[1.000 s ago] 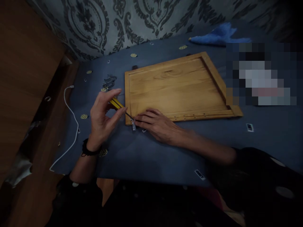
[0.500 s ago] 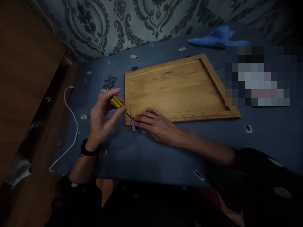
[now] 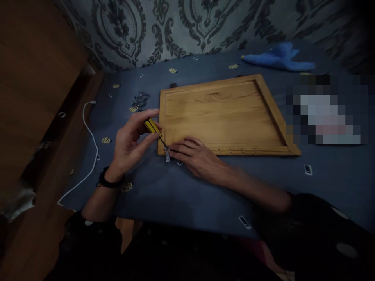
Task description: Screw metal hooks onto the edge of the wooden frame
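My left hand (image 3: 129, 145) is closed round the handle of a yellow and black screwdriver (image 3: 151, 126), thumb on one side and fingers on the other. The tool slants down to the right, its tip at a small shiny metal hinge-like fitting (image 3: 167, 156) on the near left corner of a framed wooden panel (image 3: 222, 117). Over the panel's near edge lies my right hand (image 3: 202, 160), fingers together and fingertips against the fitting. Its thumb is hidden. Whether a screw sits under the tip is too small to tell.
Several metal pieces (image 3: 141, 100) lie in a pile beyond my left hand. A white cable (image 3: 95, 144) runs along the left side of the dark blue cloth (image 3: 187, 203). A blue plush-like object (image 3: 279, 58) lies at the back right, near a patterned wall (image 3: 202, 23).
The view has shifted slightly, so everything sits a little differently in the picture. Both hands keep their places on the screwdriver and at the fitting.
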`<state>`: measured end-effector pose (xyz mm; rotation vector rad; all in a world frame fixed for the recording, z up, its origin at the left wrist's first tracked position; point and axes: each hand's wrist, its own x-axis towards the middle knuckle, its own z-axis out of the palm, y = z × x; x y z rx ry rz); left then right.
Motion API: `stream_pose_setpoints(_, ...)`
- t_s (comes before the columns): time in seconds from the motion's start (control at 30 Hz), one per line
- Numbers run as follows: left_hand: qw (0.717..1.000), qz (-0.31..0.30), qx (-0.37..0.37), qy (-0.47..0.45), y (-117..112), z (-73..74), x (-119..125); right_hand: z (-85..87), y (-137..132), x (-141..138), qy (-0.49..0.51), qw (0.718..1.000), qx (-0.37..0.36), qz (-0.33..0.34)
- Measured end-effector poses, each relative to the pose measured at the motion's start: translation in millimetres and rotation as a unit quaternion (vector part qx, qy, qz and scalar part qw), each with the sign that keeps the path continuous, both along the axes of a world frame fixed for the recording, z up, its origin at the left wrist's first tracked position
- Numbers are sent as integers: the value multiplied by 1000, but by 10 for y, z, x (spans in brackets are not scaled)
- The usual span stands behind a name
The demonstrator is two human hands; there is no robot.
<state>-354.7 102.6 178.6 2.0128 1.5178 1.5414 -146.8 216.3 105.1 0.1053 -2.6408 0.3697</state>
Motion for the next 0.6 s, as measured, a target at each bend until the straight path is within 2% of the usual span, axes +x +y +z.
stream_pose_setpoints(0.27,998,54,30,-11,-1,19,-42,-42,0,6,-11,1000,-12,-9)
stream_pose_setpoints(0.6,999,22,4,-26,1,-41,25,9,-10,4,-24,1000,-3,-12)
